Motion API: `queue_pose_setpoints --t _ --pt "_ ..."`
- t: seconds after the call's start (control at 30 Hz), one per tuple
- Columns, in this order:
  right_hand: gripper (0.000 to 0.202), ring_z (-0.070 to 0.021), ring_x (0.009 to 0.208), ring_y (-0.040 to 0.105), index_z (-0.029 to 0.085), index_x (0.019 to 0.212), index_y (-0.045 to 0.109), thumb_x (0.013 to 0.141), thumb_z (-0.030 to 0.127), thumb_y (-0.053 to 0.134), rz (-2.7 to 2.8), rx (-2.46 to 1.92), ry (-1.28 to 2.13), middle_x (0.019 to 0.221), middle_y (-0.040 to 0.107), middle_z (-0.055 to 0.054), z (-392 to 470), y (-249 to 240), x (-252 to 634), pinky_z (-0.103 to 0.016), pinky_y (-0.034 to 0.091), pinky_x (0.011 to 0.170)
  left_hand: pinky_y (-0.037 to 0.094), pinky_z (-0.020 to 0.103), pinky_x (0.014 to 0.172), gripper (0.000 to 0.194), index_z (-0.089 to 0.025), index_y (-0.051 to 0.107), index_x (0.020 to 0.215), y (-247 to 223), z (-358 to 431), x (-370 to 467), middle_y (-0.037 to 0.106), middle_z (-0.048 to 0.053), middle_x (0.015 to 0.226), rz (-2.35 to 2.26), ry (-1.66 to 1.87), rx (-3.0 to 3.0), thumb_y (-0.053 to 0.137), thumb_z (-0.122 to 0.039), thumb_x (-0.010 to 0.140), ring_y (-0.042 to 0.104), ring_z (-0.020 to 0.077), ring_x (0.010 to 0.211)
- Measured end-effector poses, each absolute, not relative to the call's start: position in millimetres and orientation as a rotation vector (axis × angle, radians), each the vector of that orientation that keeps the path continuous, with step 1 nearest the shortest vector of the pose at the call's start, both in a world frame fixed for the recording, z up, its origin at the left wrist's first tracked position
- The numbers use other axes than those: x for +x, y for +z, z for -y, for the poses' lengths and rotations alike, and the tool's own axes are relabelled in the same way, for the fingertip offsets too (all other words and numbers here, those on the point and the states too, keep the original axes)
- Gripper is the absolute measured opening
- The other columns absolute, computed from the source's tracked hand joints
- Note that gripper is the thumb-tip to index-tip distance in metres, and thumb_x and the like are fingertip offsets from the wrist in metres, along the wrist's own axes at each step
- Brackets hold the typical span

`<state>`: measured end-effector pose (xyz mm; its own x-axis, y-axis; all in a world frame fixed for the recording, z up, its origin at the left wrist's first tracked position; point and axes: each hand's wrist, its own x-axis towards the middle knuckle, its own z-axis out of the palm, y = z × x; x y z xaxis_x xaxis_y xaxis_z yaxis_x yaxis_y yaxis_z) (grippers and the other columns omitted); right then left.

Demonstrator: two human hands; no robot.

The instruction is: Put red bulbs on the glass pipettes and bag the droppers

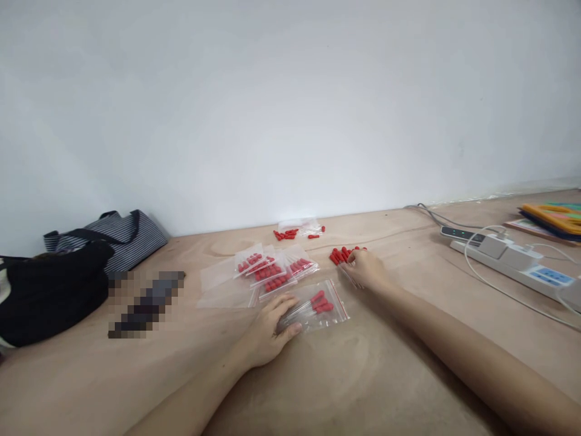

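Bags (82, 266) sit left of hands, power strip (512, 257) right

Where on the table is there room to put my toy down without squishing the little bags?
Bare wood lies between the right hand and the power strip, and near the front edge between both arms. It is crowded around the left hand: the bag under it, the pile of filled bags and the loose red caps. The black bag fills the left.

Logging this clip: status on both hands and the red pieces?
Left hand flat on clear bag of red pieces. Right hand at loose red pile. Filled bags lie just behind.
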<state>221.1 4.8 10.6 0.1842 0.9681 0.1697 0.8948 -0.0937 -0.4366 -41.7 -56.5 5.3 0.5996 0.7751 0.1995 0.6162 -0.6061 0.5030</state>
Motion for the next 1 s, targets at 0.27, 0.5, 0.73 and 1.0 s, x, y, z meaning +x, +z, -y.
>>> queue_pose_setpoints --t 0.27,0.5,0.73,1.0 --pt "0.025 -0.0212 0.063 0.058 0.019 0.051 0.054 0.069 0.036 0.052 1.705 -2.046 0.286 0.057 0.06 -0.007 -19 6 216 -0.028 0.037 0.054 0.037 0.04 0.095 0.037 -0.022 0.049 0.116 5 58 -43 0.047 0.007 0.124 -1.127 0.502 2.463 0.049 -0.031 0.08 0.044 0.0225 0.113" --pt "0.023 -0.012 0.053 0.054 0.017 0.085 0.046 0.078 0.039 0.043 1.543 -1.459 0.582 0.068 0.057 -0.001 7 5 230 -0.024 0.041 0.049 0.037 0.04 0.095 0.036 -0.021 0.049 0.116 6 59 -41 0.047 0.008 0.124 -1.143 0.48 2.49 0.048 -0.031 0.081 0.044 0.0233 0.114" --pt "0.071 -0.0123 0.049 0.056 0.023 0.122 0.012 0.07 0.034 0.058 1.189 -1.083 1.019 0.064 0.049 0.007 44 -19 217 -0.026 0.048 0.047 0.035 0.04 0.097 0.038 -0.019 0.046 0.118 8 60 -39 0.044 0.009 0.126 -1.144 0.44 2.503 0.046 -0.029 0.082 0.042 0.0225 0.115" --pt "0.051 -0.0113 0.053 0.057 0.021 0.103 0.034 0.067 0.047 0.059 1.164 -1.037 1.173 0.065 0.052 0.005 50 -23 203 -0.028 0.05 0.055 0.034 0.039 0.098 0.039 -0.019 0.045 0.12 8 60 -39 0.043 0.008 0.128 -1.177 0.412 2.487 0.045 -0.031 0.082 0.041 0.0223 0.116"
